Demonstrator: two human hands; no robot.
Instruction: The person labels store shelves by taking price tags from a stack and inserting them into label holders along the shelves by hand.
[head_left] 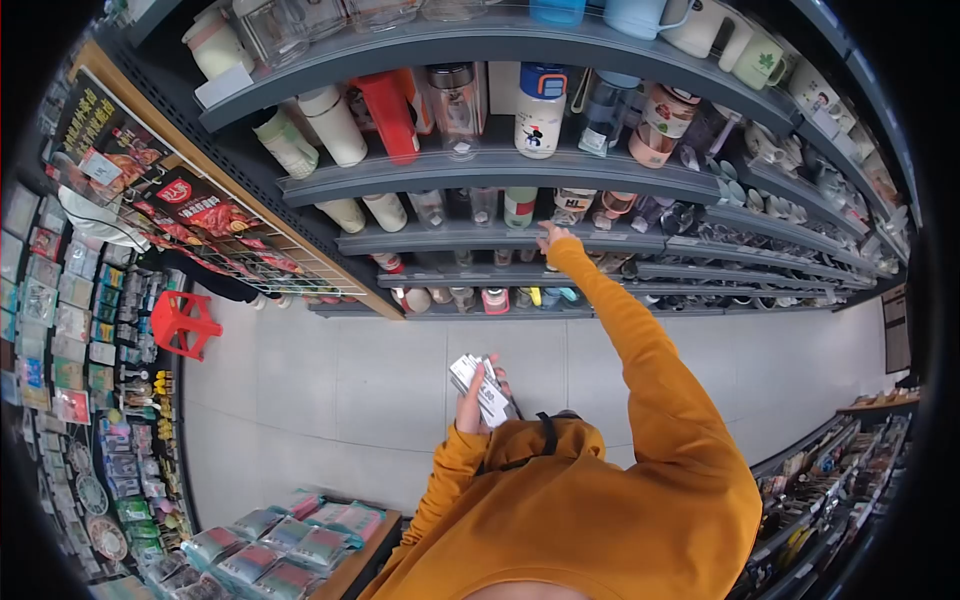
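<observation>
My left hand point(474, 400) is closed around a stack of white price tags point(486, 392), held low in front of my body with the printed faces up. Out at the shelf, my right hand point(555, 236) reaches a grey shelf edge point(480, 240), fingers partly extended and no object visible in them. Just above it stands a cup with dark lettering point(573, 203). To the left of that cup is a pale green bottle point(520, 207); a pinkish cup point(614, 206) is on its right.
Curved-looking shelves of bottles, including a white-and-blue bottle point(540, 115) and a red box point(387, 115), span the front. A red stool point(185, 325) stands left, near another person's dark-clothed legs point(215, 277). Packaged goods point(280, 550) lie on a low display behind.
</observation>
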